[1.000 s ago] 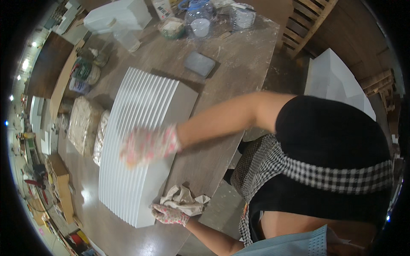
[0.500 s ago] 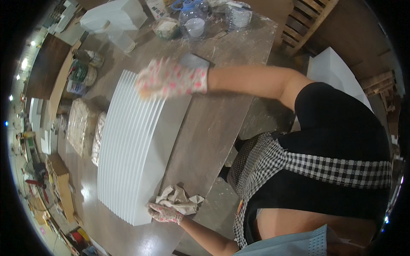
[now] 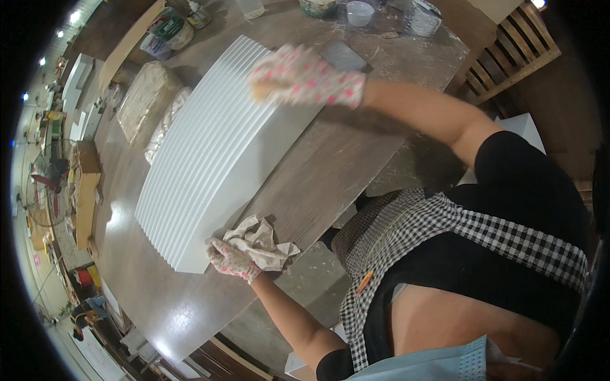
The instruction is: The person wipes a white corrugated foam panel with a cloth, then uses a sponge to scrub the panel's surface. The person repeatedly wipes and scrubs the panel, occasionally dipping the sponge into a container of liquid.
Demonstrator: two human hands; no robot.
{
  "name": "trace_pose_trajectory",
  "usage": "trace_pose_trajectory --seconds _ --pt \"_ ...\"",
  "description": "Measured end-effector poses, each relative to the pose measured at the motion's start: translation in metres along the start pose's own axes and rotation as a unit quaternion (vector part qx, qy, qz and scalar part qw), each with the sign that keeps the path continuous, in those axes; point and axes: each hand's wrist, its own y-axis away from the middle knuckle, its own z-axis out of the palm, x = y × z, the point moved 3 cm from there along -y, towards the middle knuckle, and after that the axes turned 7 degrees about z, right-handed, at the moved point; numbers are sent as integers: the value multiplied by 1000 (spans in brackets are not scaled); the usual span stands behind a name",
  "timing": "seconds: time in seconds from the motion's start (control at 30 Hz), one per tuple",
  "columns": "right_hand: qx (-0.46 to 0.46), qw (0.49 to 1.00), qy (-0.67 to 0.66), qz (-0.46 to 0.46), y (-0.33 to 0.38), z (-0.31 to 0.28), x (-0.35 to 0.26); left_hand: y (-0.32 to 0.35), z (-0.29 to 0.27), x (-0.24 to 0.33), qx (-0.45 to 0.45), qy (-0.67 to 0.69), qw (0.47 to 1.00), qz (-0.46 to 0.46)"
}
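A long white block with a curved, ribbed top (image 3: pixel 190 152) lies on the brown worktable. My right hand (image 3: pixel 305 76), in a white glove with pink spots, is closed around a small tan pad-like piece (image 3: pixel 259 93) over the ribs near the upper end. That hand is motion-blurred, and the piece's exact kind cannot be made out. At the lower end my left hand (image 3: pixel 232 260), in a matching glove, has its fingers bent against the block's corner. A crumpled off-white cloth (image 3: pixel 262 242) sits right beside it on the table.
Beyond the block lie a plastic-wrapped bundle (image 3: pixel 147 101) and a green-labelled jar (image 3: pixel 170 28). A flat grey sheet (image 3: pixel 345 56) rests past my right wrist. Tubs, including a clear one (image 3: pixel 422 18), stand at the top near the table's edge. A fan (image 3: pixel 51 181) is at far left.
My view has turned and shifted, so the block appears higher and more tilted. The right hand is still over the ribs, slightly shifted along them; the left stays at the block's lower corner.
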Motion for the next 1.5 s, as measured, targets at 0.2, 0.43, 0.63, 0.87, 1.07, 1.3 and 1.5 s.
trace_pose_trajectory --seconds 0.2,0.43,0.63,0.87,1.07,1.3,1.5 --pt "-69 986 -121 -87 -27 41 -87 4 2 -8 -14 58 998 -21" --pt "-142 971 126 146 -17 -19 18 2 5 -14 -29 119 992 -4" --pt "49 944 -267 -186 -80 59 -189 -3 -1 -15 -31 100 994 37" --pt "-94 909 -277 -299 -141 130 -380 -3 -2 -13 -41 76 996 30" --pt "-227 879 -245 -340 -152 154 -389 0 -2 -9 -36 92 995 8" --pt "-218 858 -258 -386 -119 82 -209 -1 -1 -10 -16 117 993 12" --pt "-280 919 -98 -261 -62 -11 -18 -2 -2 -12 -19 141 990 8"
